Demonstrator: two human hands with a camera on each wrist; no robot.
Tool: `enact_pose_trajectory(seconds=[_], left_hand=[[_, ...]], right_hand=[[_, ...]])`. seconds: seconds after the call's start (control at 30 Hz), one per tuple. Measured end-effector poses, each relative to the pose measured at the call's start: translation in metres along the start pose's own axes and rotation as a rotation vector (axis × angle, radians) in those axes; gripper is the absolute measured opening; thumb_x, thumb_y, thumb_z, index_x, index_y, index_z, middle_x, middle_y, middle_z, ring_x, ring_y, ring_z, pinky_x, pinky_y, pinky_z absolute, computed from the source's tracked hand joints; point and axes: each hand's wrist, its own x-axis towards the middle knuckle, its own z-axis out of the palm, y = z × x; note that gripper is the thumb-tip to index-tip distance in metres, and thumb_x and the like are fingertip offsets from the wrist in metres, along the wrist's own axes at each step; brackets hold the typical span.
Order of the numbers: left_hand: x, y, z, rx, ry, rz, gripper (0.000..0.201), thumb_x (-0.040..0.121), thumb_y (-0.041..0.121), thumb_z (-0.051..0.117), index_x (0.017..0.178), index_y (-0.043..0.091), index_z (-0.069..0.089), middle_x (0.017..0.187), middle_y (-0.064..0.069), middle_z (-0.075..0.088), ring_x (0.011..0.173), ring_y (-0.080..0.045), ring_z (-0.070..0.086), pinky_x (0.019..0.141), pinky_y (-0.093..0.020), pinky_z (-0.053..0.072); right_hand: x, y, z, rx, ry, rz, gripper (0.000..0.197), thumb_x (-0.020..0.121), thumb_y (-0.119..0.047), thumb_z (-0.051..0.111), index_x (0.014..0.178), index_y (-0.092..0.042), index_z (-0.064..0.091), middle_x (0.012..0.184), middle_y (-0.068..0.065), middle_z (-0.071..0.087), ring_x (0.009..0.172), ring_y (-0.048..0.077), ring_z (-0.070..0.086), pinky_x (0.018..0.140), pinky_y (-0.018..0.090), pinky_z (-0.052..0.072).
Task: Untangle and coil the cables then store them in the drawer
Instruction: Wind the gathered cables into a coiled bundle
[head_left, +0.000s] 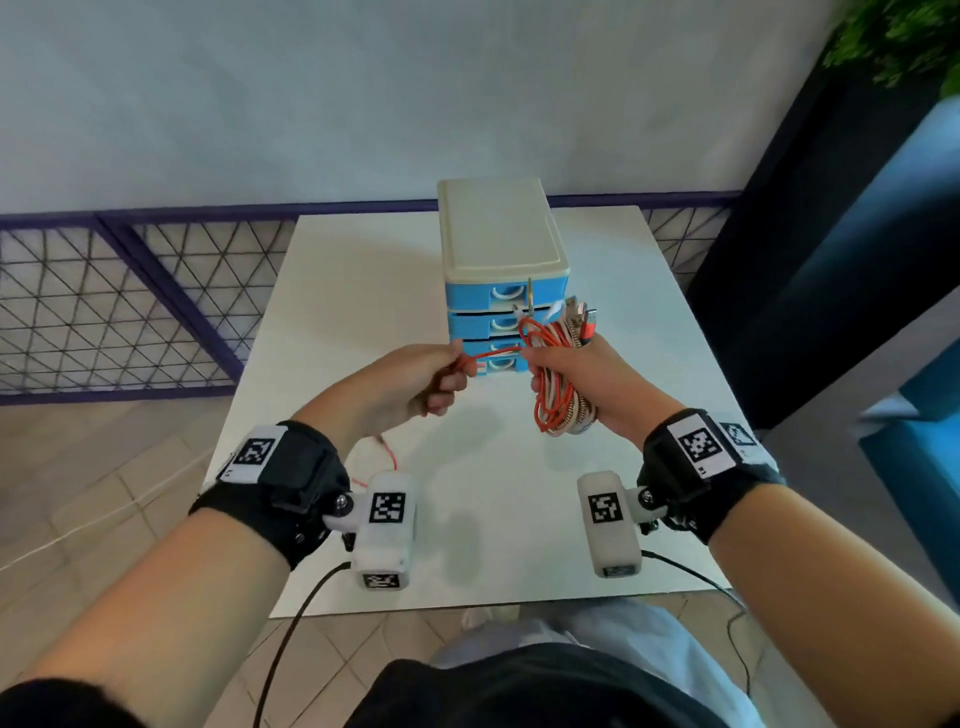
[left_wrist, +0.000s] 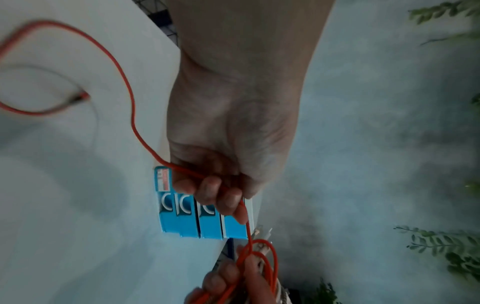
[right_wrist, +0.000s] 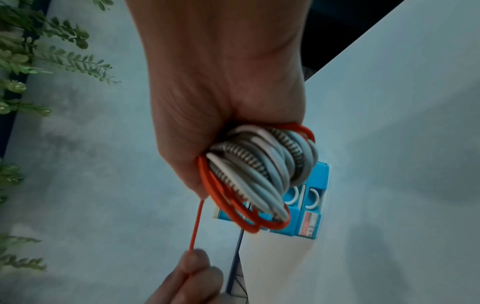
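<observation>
My right hand (head_left: 576, 374) grips a bundle of coiled cables (head_left: 558, 395), red, white and braided, with plug ends sticking up at the top (head_left: 582, 314). In the right wrist view the coils (right_wrist: 259, 174) bulge from my fist. My left hand (head_left: 426, 379) pinches the loose red cable (head_left: 493, 354), which runs taut to the bundle. The red cable's tail (left_wrist: 122, 78) hangs down to the white table (head_left: 363, 291), its plug end (left_wrist: 78, 98) lying there. The blue drawer unit (head_left: 498, 270) with a cream top stands just behind both hands, all drawers closed.
The table's front edge (head_left: 467, 605) is near my body. A purple mesh fence (head_left: 130, 301) runs behind on the left. A dark panel and blue furniture (head_left: 857, 260) stand right, with green leaves (head_left: 904, 41) above. Black wrist-camera wires hang below my arms.
</observation>
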Motion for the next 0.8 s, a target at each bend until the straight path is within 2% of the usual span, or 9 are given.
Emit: enact_pose_trajectory(seconds=[0.17, 0.3, 0.37, 0.43, 0.53, 0.6, 0.67, 0.73, 0.8], left_hand=[[-0.001, -0.004, 0.015, -0.189, -0.038, 0.037, 0.019, 0.098, 0.021, 0.047, 0.088, 0.013, 0.062, 0.067, 0.004, 0.056, 0.057, -0.009, 0.054, 0.057, -0.02, 0.05], [0.002, -0.003, 0.035, -0.161, -0.09, 0.077, 0.013, 0.092, 0.018, 0.057, 0.083, 0.014, 0.066, 0.072, 0.004, 0.065, 0.063, -0.007, 0.063, 0.06, -0.019, 0.055], [0.005, 0.002, 0.047, -0.117, -0.073, 0.107, 0.012, 0.09, 0.017, 0.06, 0.08, 0.012, 0.065, 0.071, 0.0, 0.066, 0.06, -0.008, 0.062, 0.059, -0.018, 0.055], [0.006, 0.008, 0.056, -0.06, -0.023, 0.129, 0.012, 0.089, 0.015, 0.063, 0.079, 0.009, 0.066, 0.068, -0.002, 0.065, 0.055, -0.009, 0.06, 0.058, -0.018, 0.055], [0.009, 0.014, 0.06, -0.008, 0.023, 0.119, 0.008, 0.088, 0.013, 0.064, 0.081, 0.008, 0.066, 0.066, -0.002, 0.065, 0.052, -0.008, 0.059, 0.058, -0.018, 0.056], [0.011, 0.014, 0.059, 0.038, 0.038, 0.093, 0.011, 0.09, 0.019, 0.062, 0.082, 0.012, 0.063, 0.064, 0.001, 0.06, 0.048, -0.006, 0.054, 0.052, -0.017, 0.053], [0.014, 0.011, 0.06, 0.037, 0.039, 0.066, 0.022, 0.093, 0.03, 0.056, 0.075, 0.017, 0.057, 0.057, 0.005, 0.049, 0.042, -0.006, 0.039, 0.043, -0.016, 0.04], [0.013, 0.008, 0.058, -0.047, -0.011, 0.028, 0.029, 0.097, 0.037, 0.048, 0.075, 0.019, 0.054, 0.051, 0.008, 0.036, 0.041, -0.006, 0.024, 0.041, -0.016, 0.026], [0.009, 0.0, 0.053, -0.098, -0.109, -0.017, 0.031, 0.098, 0.038, 0.041, 0.081, 0.017, 0.056, 0.05, 0.008, 0.028, 0.041, -0.006, 0.018, 0.041, -0.017, 0.023]], right_hand=[[0.005, 0.007, 0.004, -0.043, 0.106, -0.077, 0.02, 0.091, -0.033, 0.064, 0.087, -0.014, 0.062, 0.07, 0.003, 0.061, 0.065, 0.017, 0.063, 0.065, 0.03, 0.054], [0.008, 0.009, 0.008, -0.012, -0.012, -0.133, 0.044, 0.089, -0.053, 0.058, 0.113, -0.017, 0.064, 0.09, 0.003, 0.072, 0.082, 0.02, 0.071, 0.079, 0.038, 0.058], [0.003, 0.005, 0.01, 0.123, -0.148, -0.117, 0.041, 0.093, -0.046, 0.056, 0.112, -0.01, 0.062, 0.074, 0.003, 0.071, 0.065, 0.018, 0.07, 0.064, 0.034, 0.059], [0.002, 0.001, 0.009, 0.233, -0.229, -0.037, 0.031, 0.092, -0.038, 0.06, 0.092, -0.007, 0.062, 0.052, 0.005, 0.057, 0.046, 0.017, 0.06, 0.053, 0.03, 0.055], [0.01, 0.001, 0.004, 0.256, -0.212, 0.028, 0.018, 0.091, -0.017, 0.063, 0.078, -0.005, 0.061, 0.048, 0.008, 0.051, 0.041, 0.019, 0.056, 0.049, 0.03, 0.053], [0.018, 0.002, 0.003, 0.186, -0.131, 0.025, 0.014, 0.09, -0.01, 0.061, 0.077, -0.003, 0.061, 0.05, 0.009, 0.055, 0.042, 0.02, 0.057, 0.048, 0.03, 0.053], [0.027, 0.003, -0.001, 0.204, -0.07, 0.001, 0.006, 0.088, -0.007, 0.059, 0.082, -0.004, 0.06, 0.057, 0.012, 0.059, 0.046, 0.021, 0.06, 0.05, 0.03, 0.052], [0.039, 0.006, -0.007, 0.237, -0.013, -0.018, 0.004, 0.084, -0.009, 0.061, 0.083, -0.007, 0.058, 0.065, 0.013, 0.06, 0.05, 0.022, 0.062, 0.054, 0.031, 0.05], [0.047, 0.01, -0.014, 0.273, 0.004, -0.031, 0.004, 0.085, -0.009, 0.061, 0.084, -0.007, 0.058, 0.069, 0.013, 0.062, 0.057, 0.022, 0.064, 0.057, 0.034, 0.052]])
